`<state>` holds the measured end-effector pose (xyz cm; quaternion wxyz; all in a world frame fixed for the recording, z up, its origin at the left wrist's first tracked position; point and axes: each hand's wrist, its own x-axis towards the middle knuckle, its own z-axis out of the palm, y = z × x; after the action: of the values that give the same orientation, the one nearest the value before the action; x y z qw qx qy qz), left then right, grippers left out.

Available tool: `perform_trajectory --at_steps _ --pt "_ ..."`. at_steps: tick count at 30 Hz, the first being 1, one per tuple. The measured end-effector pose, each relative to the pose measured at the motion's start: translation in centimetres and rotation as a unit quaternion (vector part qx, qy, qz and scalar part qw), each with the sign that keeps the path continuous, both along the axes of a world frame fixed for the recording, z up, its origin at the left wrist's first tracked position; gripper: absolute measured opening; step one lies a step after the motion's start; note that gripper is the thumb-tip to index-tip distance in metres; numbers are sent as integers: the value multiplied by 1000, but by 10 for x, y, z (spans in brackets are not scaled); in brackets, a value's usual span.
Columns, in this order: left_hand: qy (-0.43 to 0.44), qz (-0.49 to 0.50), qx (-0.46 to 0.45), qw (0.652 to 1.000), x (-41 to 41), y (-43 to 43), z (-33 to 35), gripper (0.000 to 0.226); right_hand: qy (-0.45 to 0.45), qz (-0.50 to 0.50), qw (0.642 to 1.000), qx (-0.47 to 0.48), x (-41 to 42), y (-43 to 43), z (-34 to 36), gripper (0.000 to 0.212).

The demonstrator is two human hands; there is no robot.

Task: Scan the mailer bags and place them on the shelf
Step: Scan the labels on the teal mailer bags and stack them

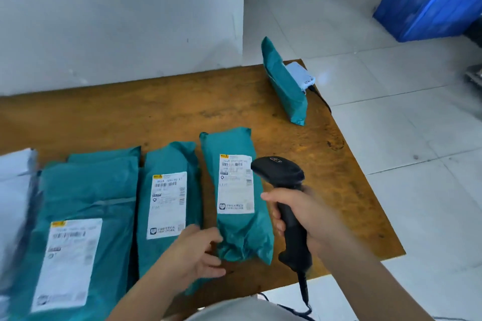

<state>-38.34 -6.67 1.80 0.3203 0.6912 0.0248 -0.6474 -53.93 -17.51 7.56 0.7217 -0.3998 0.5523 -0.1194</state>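
Teal bag looks soft, light and slick; take its crumpled near end. Open left hand touches it; right hand grips the scanner.

Those bags are looking like crinkly, semi-glossy plastic, labels matt paper; table is showing worn, stained wood; scanner is looking matt plastic.

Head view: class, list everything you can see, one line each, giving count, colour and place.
table: one, brown, centre
labelled mailer bags: three, teal, flat in a row on near table
propped mailer bag: one, teal, far table corner
white bag: one, left table edge
device: one, light blue, behind propped mailer bag
scanner: one, black, held right of the row
crate: one, blue, floor, upper right
left hand: one, touches rightmost bag's near end
right hand: one, grips scanner
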Motion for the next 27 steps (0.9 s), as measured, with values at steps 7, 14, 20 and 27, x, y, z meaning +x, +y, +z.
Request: perform_trajectory --at_steps 7,14,20,27 --pt "-361 -226 -53 903 10 -25 -15 18 -5 20 999 27 10 19 -6 15" --pt "-223 -93 -92 966 -3 -26 -55 37 9 41 999 14 8 27 -6 18" --pt "-173 -20 -67 982 -10 -28 -64 70 11 47 999 4 5 30 -4 28" --pt "-203 4 -109 973 -14 -38 -67 39 5 43 999 -16 1 34 -5 28"
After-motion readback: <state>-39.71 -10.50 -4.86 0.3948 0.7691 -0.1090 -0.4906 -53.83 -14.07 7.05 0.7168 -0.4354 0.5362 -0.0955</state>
